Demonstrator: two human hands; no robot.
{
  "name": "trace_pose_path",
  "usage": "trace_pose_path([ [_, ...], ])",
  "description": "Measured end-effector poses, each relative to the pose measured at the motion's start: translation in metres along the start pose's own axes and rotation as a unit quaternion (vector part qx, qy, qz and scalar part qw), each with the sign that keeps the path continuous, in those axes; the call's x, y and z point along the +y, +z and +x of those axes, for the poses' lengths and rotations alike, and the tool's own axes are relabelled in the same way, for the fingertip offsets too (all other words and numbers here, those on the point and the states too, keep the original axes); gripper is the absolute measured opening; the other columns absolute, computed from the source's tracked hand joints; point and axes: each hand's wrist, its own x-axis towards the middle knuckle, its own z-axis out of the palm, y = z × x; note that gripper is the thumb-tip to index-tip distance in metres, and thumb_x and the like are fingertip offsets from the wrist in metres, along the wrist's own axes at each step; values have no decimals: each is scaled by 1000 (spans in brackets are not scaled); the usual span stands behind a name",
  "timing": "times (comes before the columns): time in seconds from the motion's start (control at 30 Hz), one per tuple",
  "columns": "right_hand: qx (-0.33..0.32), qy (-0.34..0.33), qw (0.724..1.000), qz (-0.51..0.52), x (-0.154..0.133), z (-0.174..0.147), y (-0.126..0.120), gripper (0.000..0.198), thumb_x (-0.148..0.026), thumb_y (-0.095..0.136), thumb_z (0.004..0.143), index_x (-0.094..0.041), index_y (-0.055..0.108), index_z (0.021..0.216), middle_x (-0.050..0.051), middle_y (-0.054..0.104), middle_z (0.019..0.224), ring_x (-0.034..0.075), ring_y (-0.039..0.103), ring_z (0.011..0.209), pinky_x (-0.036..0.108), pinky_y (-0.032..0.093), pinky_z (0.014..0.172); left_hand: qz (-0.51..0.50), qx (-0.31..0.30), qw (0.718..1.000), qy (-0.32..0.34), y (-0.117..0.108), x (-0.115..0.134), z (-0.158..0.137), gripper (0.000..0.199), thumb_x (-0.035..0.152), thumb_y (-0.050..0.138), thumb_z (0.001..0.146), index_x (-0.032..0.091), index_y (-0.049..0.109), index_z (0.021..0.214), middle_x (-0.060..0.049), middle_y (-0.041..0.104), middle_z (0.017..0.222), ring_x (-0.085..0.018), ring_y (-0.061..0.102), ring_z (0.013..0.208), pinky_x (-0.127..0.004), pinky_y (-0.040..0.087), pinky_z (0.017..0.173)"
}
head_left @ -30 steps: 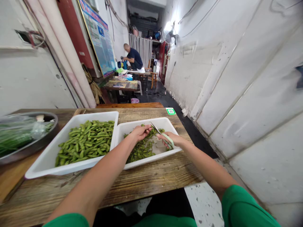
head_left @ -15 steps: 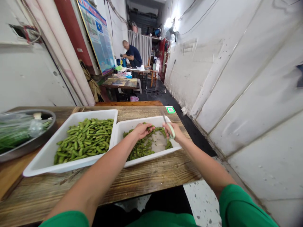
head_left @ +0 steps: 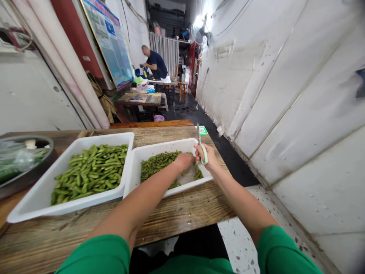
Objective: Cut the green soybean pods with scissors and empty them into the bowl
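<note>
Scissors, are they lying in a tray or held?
Held: the right hand grips the scissors by their pale green handles, blades pointing away.

The left hand [head_left: 185,161] was in a tray [head_left: 159,147], most pods [head_left: 155,167] to its left. Farther left stood a second tray [head_left: 85,203] of pods, then a basin [head_left: 47,161]. Just right of the left hand was the right hand [head_left: 207,156], holding scissors [head_left: 204,154]; beyond it, a card [head_left: 203,130] lay on the table [head_left: 188,209].

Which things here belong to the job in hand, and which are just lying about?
Likely the job's:
scissors in right hand
left tray
right tray
green pods

Likely just lying about:
bowl of bagged greens
QR-code card
pink tub
</note>
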Motion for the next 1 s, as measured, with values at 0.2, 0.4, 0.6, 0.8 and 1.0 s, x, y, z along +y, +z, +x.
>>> trace_pose_path([
  [0.2, -18, 0, 999, -36, -4, -3, 1, 38, -52, 63, 66, -17, 53, 77, -6, 46, 48, 6, 40, 33, 18, 34, 28, 22, -5, 1000, 5, -9, -9, -2, 5, 11, 62, 64, 14, 66, 64, -10, 66, 71, -24, 60, 80, -28, 39, 72],
  [0.4, -52, -3, 994, -101, 5, -3, 2, 36, -50, 65, 63, -16, 58, 74, -7, 44, 44, 7, 39, 35, 19, 33, 35, -93, 43, 994, -44, -32, -35, -36, 26, 34, 55, 75, 14, 66, 88, -1, 60, 61, -11, 49, 51, -22, 36, 51],
  [0.6, -149, -25, 926, -347, 16, -5, -3, 35, -50, 64, 63, -15, 63, 72, -4, 50, 54, 8, 41, 50, 20, 32, 49, -416, 134, 883, -172, -41, -43, -55, 30, 35, 66, 68, 13, 60, 86, 1, 56, 60, -4, 35, 35, -18, 21, 35],
  [0.8, -146, -26, 873, -464, 16, -4, -5, 35, -52, 62, 64, -17, 65, 71, -4, 46, 53, 10, 40, 51, 21, 27, 48, -454, 150, 857, -195, -44, -45, -53, 21, 31, 68, 68, 14, 58, 76, 6, 43, 45, -4, 32, 32, -18, 17, 34],
  [1.0, -156, -34, 873, -460, 16, -6, -3, 37, -52, 61, 66, -16, 62, 64, -4, 43, 49, 9, 39, 49, 21, 28, 48, -464, 134, 854, -194, -49, -46, -56, 21, 29, 68, 69, 14, 58, 80, 7, 39, 43, -5, 33, 33, -17, 19, 34],
])
